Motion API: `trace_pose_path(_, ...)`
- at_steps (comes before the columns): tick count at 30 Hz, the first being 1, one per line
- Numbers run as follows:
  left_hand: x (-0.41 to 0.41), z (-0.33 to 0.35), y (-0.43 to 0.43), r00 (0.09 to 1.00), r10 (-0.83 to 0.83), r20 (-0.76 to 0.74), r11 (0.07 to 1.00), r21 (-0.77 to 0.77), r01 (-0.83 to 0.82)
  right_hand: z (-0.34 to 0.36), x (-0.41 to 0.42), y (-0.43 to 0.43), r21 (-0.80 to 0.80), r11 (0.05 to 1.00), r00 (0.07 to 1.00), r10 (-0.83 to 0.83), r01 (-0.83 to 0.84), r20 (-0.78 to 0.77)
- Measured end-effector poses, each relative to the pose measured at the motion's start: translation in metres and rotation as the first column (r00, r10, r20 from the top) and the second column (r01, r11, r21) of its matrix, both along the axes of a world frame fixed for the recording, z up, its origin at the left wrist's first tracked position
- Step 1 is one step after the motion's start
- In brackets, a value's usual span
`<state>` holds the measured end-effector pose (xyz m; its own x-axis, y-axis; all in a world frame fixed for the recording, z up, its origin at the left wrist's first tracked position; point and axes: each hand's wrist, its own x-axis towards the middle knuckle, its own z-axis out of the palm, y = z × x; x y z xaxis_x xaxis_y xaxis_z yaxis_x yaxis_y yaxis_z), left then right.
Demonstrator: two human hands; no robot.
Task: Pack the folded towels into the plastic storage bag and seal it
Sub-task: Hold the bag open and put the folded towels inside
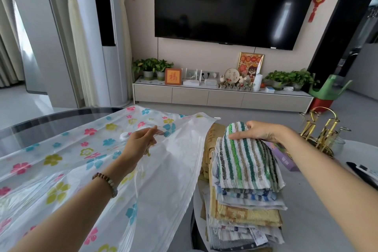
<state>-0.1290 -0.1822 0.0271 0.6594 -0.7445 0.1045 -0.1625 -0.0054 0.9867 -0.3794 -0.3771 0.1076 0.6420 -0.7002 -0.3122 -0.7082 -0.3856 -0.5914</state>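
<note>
A clear plastic storage bag [67, 155] printed with coloured flowers lies spread over the table on the left, its white round valve near the middle. My left hand [141, 142] pinches the bag's upper layer and holds it lifted. To the right stands a stack of folded towels [243, 206] in yellow, blue and white. On top lies a green-and-white striped towel [245, 161]. My right hand [259, 132] grips the far end of that striped towel, thumb on top and fingers under it.
A dark glass table edge [51, 117] curves at the far left. A gold wire rack [321, 129] stands at the right, with a purple box [284, 157] and a black remote [362, 172] near it. Beyond are a TV cabinet and a television.
</note>
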Motion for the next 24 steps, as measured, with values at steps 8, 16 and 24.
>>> trace_pose_path(8,0.011,0.013,0.021,1.000,0.009,0.008,1.000,-0.023,-0.009,0.027,-0.001,0.019,-0.095,0.995,0.981,0.055,-0.038,0.187)
trace_pose_path(16,0.035,0.020,0.050,0.999,-0.032,-0.039,0.999,-0.007,0.032,0.020,0.070,0.086,0.088,0.988,0.917,0.084,-0.128,0.389)
trace_pose_path(24,0.054,0.029,0.093,0.982,-0.148,-0.121,0.989,-0.036,0.145,-0.111,0.163,0.135,0.500,0.866,0.887,-0.224,-0.010,0.404)
